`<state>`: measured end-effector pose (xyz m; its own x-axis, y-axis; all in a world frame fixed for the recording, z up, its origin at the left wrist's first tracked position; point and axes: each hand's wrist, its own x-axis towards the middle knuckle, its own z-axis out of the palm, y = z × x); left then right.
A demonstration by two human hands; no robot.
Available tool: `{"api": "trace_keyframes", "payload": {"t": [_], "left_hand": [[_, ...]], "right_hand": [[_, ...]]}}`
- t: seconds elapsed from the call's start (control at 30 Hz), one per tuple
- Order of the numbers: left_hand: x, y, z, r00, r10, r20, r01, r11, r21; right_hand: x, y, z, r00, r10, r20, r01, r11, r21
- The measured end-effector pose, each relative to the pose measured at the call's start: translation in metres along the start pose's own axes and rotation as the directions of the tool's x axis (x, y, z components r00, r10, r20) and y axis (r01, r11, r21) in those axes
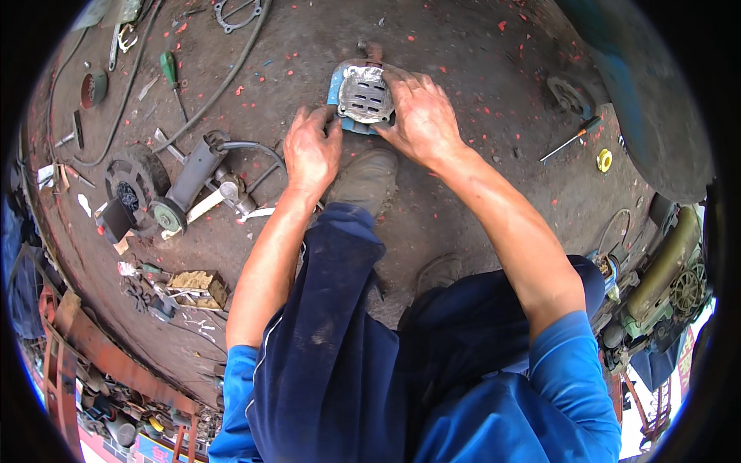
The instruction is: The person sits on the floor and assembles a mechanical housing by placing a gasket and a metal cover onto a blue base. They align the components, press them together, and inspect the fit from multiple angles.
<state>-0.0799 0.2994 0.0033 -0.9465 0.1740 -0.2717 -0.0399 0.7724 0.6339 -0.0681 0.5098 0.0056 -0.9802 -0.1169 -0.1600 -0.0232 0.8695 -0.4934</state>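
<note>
A round silver metal cover (366,96) with rows of slots sits on a blue-painted metal housing (335,87) on the ground, just beyond my shoe. My left hand (312,150) is closed at the near left edge of the housing, with its thumb and bent fingers against it. Wrapped over the right side of the cover is my right hand (421,112), its thumb at the near edge and its fingers at the far side. Behind the cover a rusty metal stub (373,52) sticks out. My fingertips are partly hidden by the parts.
At the left lie a floor jack (197,181), a wheel (137,177), a green-handled screwdriver (168,68), a hammer (76,130) and a hose (243,62). To the right are another screwdriver (571,139), a yellow ring (603,160) and a large round tank (656,100).
</note>
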Motion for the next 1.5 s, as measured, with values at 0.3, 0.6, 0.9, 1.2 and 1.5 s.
{"api": "trace_keyframes", "payload": {"t": [0.3, 0.6, 0.9, 1.2, 1.5], "left_hand": [[-0.001, 0.007, -0.001, 0.999, 0.019, 0.031, -0.023, 0.989, 0.149], [0.002, 0.010, -0.001, 0.996, -0.009, 0.085, -0.004, 0.988, 0.154], [0.001, 0.004, -0.002, 0.999, 0.021, 0.045, -0.029, 0.984, 0.173], [0.000, 0.001, 0.002, 0.998, 0.005, 0.056, -0.015, 0.982, 0.187], [-0.002, -0.009, 0.005, 0.992, 0.119, -0.050, -0.106, 0.973, 0.204]], "right_hand": [[-0.001, 0.003, -0.002, 0.999, -0.021, -0.027, 0.021, 1.000, 0.014], [-0.001, 0.010, 0.000, 0.998, -0.042, -0.052, 0.044, 0.998, 0.040], [-0.002, 0.038, -0.029, 0.990, 0.110, -0.084, -0.110, 0.994, 0.010], [-0.007, 0.037, -0.027, 0.992, 0.062, -0.111, -0.059, 0.998, 0.028], [-0.005, 0.017, -0.006, 0.996, 0.036, -0.078, -0.032, 0.998, 0.056]]}}
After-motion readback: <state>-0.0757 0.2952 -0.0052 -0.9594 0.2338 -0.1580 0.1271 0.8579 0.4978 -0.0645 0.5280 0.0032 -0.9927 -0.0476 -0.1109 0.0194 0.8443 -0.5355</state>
